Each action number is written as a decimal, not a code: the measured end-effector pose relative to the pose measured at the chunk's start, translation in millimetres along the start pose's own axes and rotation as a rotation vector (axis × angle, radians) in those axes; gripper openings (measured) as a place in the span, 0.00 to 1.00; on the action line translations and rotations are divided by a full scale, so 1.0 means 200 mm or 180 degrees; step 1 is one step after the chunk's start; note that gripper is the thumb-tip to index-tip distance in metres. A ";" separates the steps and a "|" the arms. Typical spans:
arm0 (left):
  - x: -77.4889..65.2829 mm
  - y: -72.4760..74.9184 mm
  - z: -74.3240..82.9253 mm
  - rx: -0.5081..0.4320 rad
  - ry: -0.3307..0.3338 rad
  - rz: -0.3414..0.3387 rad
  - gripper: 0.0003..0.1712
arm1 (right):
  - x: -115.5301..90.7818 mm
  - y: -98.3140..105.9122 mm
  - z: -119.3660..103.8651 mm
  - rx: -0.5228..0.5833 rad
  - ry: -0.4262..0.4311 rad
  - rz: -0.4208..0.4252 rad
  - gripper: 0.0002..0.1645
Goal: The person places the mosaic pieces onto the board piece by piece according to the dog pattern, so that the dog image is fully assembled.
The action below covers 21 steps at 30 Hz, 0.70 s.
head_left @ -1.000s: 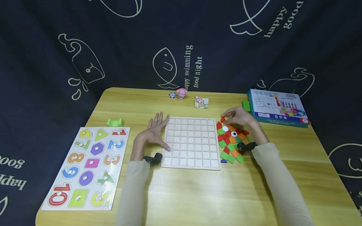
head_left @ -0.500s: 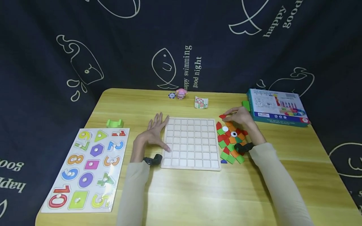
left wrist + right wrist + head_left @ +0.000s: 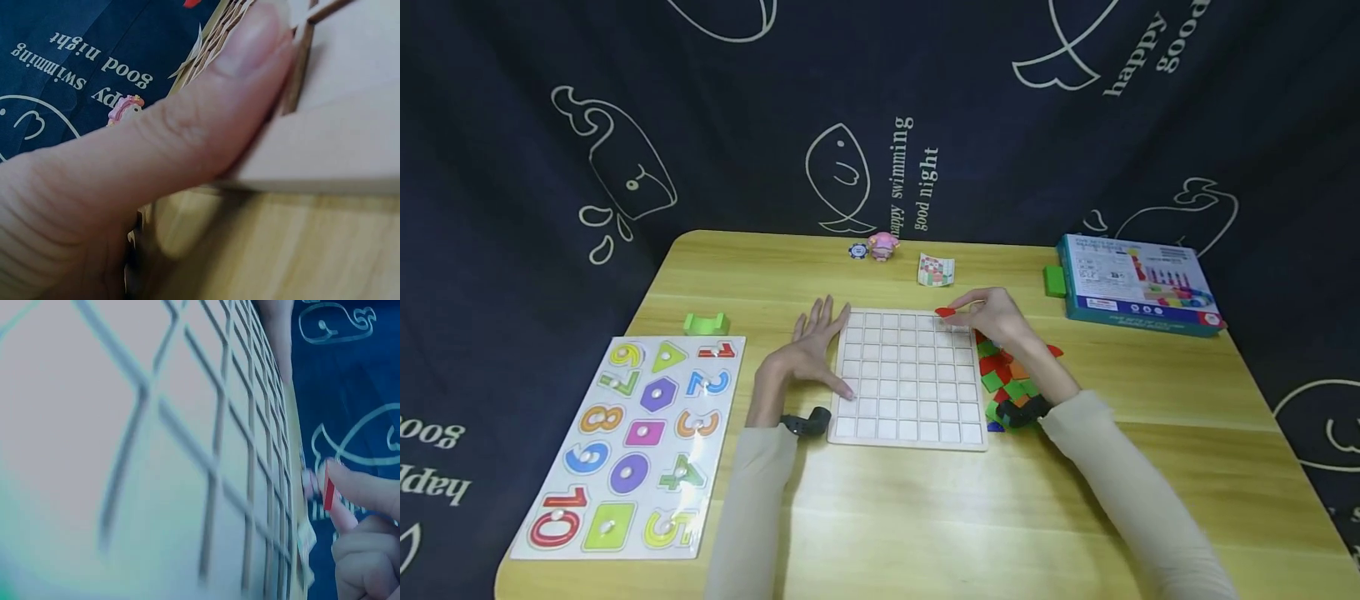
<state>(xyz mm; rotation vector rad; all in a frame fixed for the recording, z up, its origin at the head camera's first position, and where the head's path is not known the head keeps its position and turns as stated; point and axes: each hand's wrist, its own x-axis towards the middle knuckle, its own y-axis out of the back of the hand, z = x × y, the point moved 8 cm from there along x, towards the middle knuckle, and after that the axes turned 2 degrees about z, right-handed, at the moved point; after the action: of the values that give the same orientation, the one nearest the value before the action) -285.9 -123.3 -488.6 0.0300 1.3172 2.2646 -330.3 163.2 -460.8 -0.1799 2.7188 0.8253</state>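
Currently I have the right hand (image 3: 988, 315) at the far rim of the grid (image 3: 906, 411), right of that rim's middle, with thumb and fingertip closed on a red piece (image 3: 945, 312). Seen edge-on from the right wrist, the piece sits squarely between the tips, the other fingers folded; whether it touches the rim I cannot tell. I note the left hand (image 3: 805, 357) spread wide along the grid's left edge: fingers straight and apart, pointing to the far left corner, thumb laid on the rim nearer the front, gripping nothing. The grid lies flat around the middle of the tabletop. Just beside its right edge I record the pile (image 3: 1000, 377), red, green and orange tiles, partly hidden under the right forearm. Toward the tabletop's left edge lies a number board (image 3: 718, 402), with a green block (image 3: 706, 325) at its far edge. Along the tabletop's far edge, left to right, I log a chip (image 3: 858, 251), a pink figure (image 3: 882, 246) and a card (image 3: 936, 270); at the far right corner, a box (image 3: 1138, 283) with a second green block (image 3: 1055, 282) against its left side.
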 end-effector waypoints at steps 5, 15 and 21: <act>0.00 0.00 0.00 0.0018 0.0003 -0.0012 0.88 | -0.02 -0.19 -0.09 0.0145 0.0067 -0.0136 0.20; 0.01 -0.01 0.01 0.0006 -0.0054 0.0023 0.88 | 0.00 -0.27 -0.15 -0.0458 0.0198 0.0125 0.19; 0.00 0.00 0.00 0.0007 -0.0021 0.0043 0.88 | 0.03 -0.26 -0.16 -0.0285 0.0352 0.0069 0.16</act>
<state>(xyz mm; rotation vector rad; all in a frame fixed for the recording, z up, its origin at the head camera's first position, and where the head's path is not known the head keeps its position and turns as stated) -286.1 -123.4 -488.3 0.0473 1.3200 2.2722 -334.2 102.9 -464.5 -0.2217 2.7924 0.9715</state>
